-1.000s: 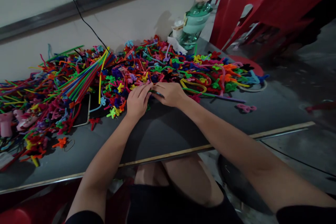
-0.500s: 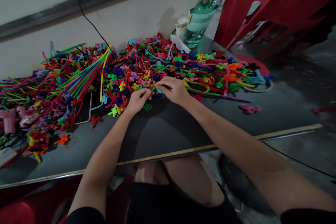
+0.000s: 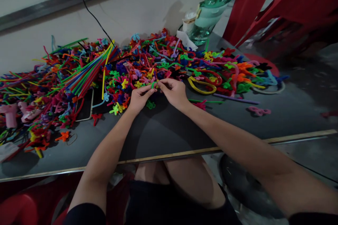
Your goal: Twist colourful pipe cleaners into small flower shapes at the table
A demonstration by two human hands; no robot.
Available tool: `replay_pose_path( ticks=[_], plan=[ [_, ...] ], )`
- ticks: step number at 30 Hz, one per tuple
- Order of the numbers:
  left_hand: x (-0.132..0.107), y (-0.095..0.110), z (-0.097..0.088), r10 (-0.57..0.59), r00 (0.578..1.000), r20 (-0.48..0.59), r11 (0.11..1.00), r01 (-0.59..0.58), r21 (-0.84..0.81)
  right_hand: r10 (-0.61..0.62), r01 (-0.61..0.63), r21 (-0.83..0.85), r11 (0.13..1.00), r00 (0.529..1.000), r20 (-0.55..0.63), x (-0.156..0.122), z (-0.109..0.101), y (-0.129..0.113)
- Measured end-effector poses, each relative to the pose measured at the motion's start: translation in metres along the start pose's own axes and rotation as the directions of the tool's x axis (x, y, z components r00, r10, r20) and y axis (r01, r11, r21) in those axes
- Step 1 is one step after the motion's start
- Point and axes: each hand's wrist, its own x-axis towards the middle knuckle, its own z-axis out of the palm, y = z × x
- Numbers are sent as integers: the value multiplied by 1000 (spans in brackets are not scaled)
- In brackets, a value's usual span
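Note:
A small green pipe cleaner (image 3: 154, 84), bent into a loop, is pinched between both hands above the near side of the pile. My left hand (image 3: 141, 98) grips it with thumb and forefinger from the left. From the right, my right hand (image 3: 173, 93) pinches it with the fingertips, which partly cover it. Behind the hands spreads a heap of coloured pipe cleaners (image 3: 142, 64), many twisted into small flower shapes. A green twisted piece (image 3: 150, 104) lies on the dark table just below the hands.
A bundle of straight pipe cleaners (image 3: 91, 72) lies on the left of the heap. Pink glue guns (image 3: 10, 114) sit at far left. A green bottle (image 3: 208, 17) and white cup (image 3: 188, 24) stand at the back. Red chairs (image 3: 248, 5) are beyond. The table edge (image 3: 169, 156) runs before me.
The green pipe cleaner between my hands now shows as an upright loop. A green length that stuck out right of my right hand has shifted. The view has moved slightly.

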Motion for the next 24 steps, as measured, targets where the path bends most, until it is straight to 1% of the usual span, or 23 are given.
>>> replay_pose_path(
  ticks=[3, 7, 9, 13, 18, 22, 24],
  plan=[
    [0, -2, 1, -13, 998, -69, 1000, 12, -5, -46, 46, -51, 998, 999, -2, 0, 1, 0],
    [1, -2, 2, -26, 981, -195, 1000, 27, 2, -80, 80, -136, 988, 997, 2, 0, 0, 1],
    [2, -3, 3, -27, 975, -221, 1000, 25, -8, -87, 88, -156, 984, 996, 9, 0, -1, 1],
    [3, -4, 3, -9, 973, -230, 1000, 14, 20, -80, 82, -159, 984, 997, 16, 1, -2, 1],
    [1, -1, 2, 140, 963, -231, 972, -89, 217, -47, 47, -104, 993, 999, 4, 4, -2, 6],
    [0, 1, 2, 189, 960, -208, 936, -112, 333, 0, -1, -65, 998, 1000, -15, 7, 0, 10],
    [-1, 1, 2, 236, 956, -173, 909, -154, 388, 46, -46, -16, 999, 999, -2, 8, 0, 12]
  ],
)
